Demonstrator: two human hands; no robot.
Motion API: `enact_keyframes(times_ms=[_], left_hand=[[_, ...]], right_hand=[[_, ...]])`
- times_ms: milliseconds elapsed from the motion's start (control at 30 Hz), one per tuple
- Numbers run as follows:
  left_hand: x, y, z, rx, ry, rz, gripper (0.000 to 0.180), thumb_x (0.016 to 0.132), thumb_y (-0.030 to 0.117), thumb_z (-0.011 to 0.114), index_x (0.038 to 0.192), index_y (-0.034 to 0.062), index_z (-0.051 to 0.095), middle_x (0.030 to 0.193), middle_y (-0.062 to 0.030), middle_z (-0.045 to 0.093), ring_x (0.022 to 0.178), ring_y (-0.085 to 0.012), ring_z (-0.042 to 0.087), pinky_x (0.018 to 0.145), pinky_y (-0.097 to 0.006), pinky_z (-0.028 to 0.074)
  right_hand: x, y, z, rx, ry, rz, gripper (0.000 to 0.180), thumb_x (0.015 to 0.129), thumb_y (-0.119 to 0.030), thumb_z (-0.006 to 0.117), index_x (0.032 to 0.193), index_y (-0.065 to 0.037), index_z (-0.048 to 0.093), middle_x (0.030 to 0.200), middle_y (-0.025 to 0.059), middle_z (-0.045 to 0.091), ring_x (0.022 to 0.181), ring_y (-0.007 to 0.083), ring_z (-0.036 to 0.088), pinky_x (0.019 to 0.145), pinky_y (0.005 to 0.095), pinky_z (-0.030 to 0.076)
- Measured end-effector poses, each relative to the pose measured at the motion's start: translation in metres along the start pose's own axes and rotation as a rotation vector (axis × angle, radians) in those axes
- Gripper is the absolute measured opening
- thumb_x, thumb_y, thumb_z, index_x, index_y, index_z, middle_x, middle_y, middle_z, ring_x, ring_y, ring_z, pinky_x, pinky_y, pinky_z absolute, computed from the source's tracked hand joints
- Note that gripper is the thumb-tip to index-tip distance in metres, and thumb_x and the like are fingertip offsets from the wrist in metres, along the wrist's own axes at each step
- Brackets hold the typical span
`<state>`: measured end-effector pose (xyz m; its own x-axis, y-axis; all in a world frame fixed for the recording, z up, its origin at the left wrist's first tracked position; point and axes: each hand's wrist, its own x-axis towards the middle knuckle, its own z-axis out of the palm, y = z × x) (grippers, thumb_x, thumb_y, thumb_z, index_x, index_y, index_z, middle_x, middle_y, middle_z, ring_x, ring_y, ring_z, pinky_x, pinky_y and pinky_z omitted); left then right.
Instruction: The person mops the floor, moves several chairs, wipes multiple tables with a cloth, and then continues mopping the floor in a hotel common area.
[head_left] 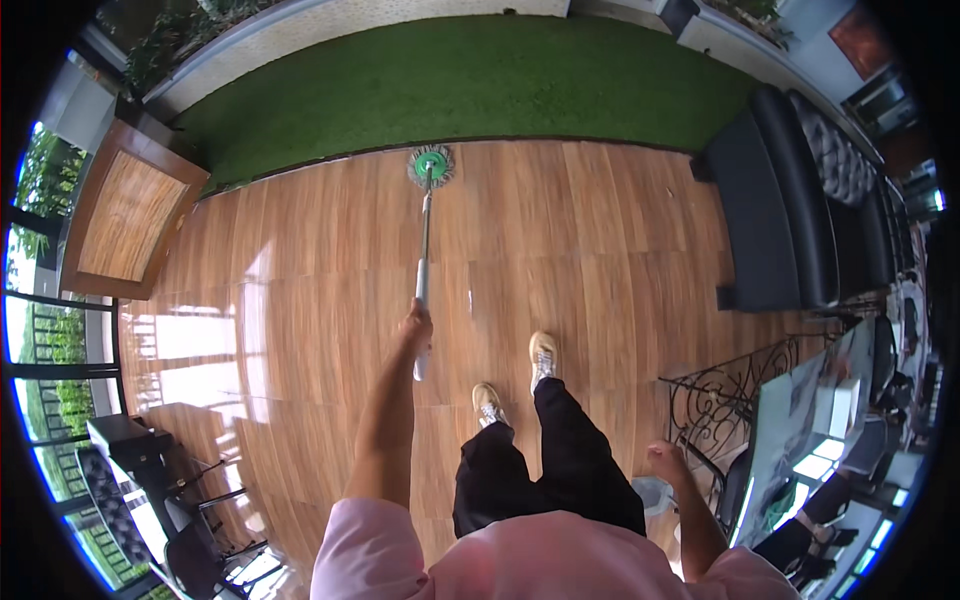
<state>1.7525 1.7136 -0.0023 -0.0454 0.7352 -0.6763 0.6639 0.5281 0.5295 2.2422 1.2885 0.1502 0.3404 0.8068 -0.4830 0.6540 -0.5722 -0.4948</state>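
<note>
My left hand [416,325] is wrapped round the white grip of a mop [426,235], arm stretched forward. The mop's metal pole runs away from me to a round green head [430,166] with a grey string fringe. That head rests on the wood-look floor [340,330], close to the edge of the green turf. At my right side, my right hand [667,459] hangs with its fingers curled and nothing visible in them. Just behind that hand, a pale grey bucket or bin [655,493] is partly hidden by my leg.
Green artificial turf [480,80] spans the far side beneath a low wall. A black tufted sofa [780,210] stands at right, nearer a glass-topped table [800,420] with scrolled black ironwork [715,395]. A wooden panelled box [135,215] is at far left; black chairs [150,470] sit near left.
</note>
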Motion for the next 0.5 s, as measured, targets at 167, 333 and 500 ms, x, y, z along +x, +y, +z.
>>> enact_keyframes(times_ms=[167,333,500], left_hand=[[-0.134,-0.171,0.101,0.088,-0.067,-0.025,0.063,0.105,0.036,0.040,0.160,0.0130,0.019,0.101,-0.0306,0.068,0.086,-0.0390,0.071,0.068,-0.054,0.058],[-0.407,-0.242,0.128,0.358,-0.201,-0.255,0.065,0.103,0.032,0.043,0.160,0.0116,0.019,0.102,-0.0295,0.068,0.081,-0.0359,0.070,0.065,-0.051,0.057],[-0.500,-0.217,0.141,0.403,-0.288,-0.370,0.066,0.102,0.028,0.045,0.160,0.0103,0.018,0.104,-0.0284,0.067,0.075,-0.0329,0.070,0.063,-0.049,0.057]], right_hand=[[-0.006,0.055,-0.028,0.123,-0.020,0.014,0.014,0.087,-0.007,0.064,0.098,0.001,0.070,0.088,0.0179,0.072,0.087,0.0259,0.074,0.075,0.0337,0.056],[-0.031,0.159,-0.031,0.136,-0.114,0.164,0.019,0.086,-0.009,0.064,0.100,0.003,0.071,0.085,0.0159,0.072,0.077,0.0225,0.072,0.069,0.0326,0.057],[-0.077,0.276,-0.015,0.257,-0.116,0.342,0.021,0.086,-0.010,0.063,0.101,0.004,0.069,0.082,0.0154,0.071,0.071,0.0220,0.071,0.065,0.0339,0.057]])
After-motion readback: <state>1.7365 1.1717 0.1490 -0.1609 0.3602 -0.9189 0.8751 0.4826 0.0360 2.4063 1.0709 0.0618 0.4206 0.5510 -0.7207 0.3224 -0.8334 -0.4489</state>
